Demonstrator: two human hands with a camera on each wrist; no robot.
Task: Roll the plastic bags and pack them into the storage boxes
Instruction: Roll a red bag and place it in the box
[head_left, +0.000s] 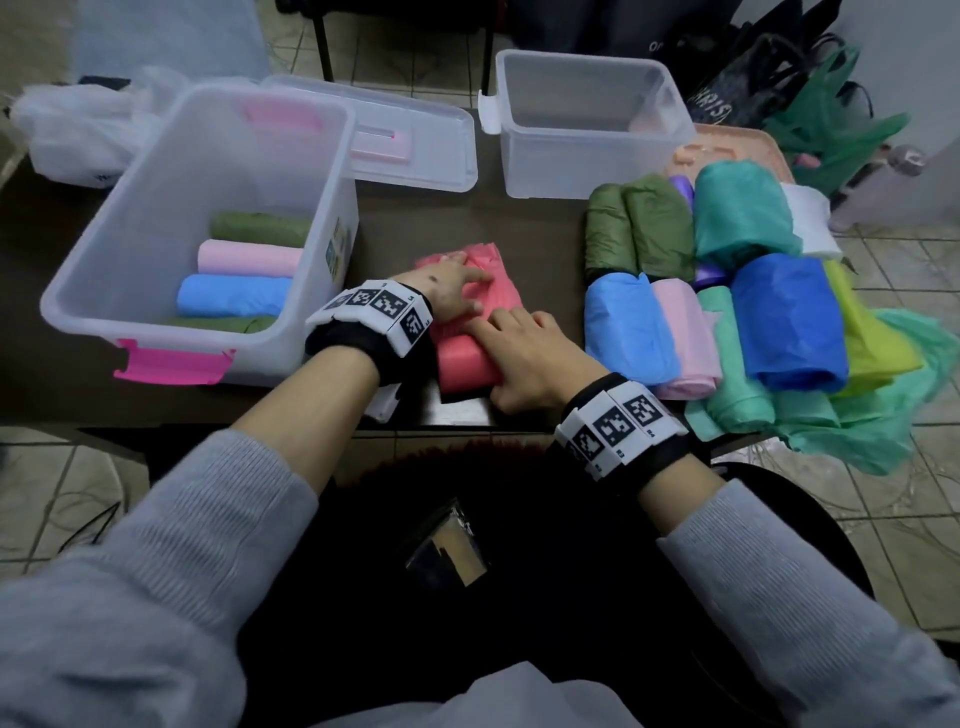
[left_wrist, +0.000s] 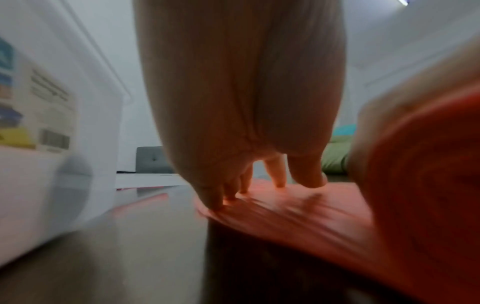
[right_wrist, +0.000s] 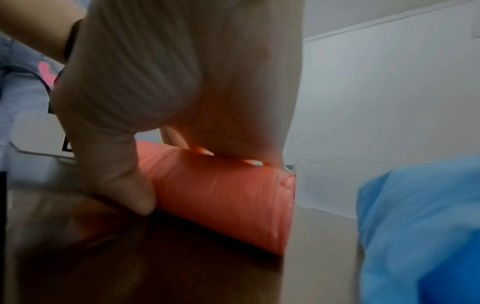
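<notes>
Coral bag roll (head_left: 462, 358) half hidden under both hands.

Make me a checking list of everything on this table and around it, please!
Surface: dark brown table, partly covered.
Job's things: red bag half rolled; big box with pink latches holds four rolls; smaller clear box looks empty; pile of coloured bags at the right.
Clutter: box lid behind the big box; white bag at far left; dark and green bags at far right.
Grippers: left hand presses the flat part; right hand curls round the roll.
Cables: thin wires on the floor.
Surroundings: tiled floor, white wall.
</notes>
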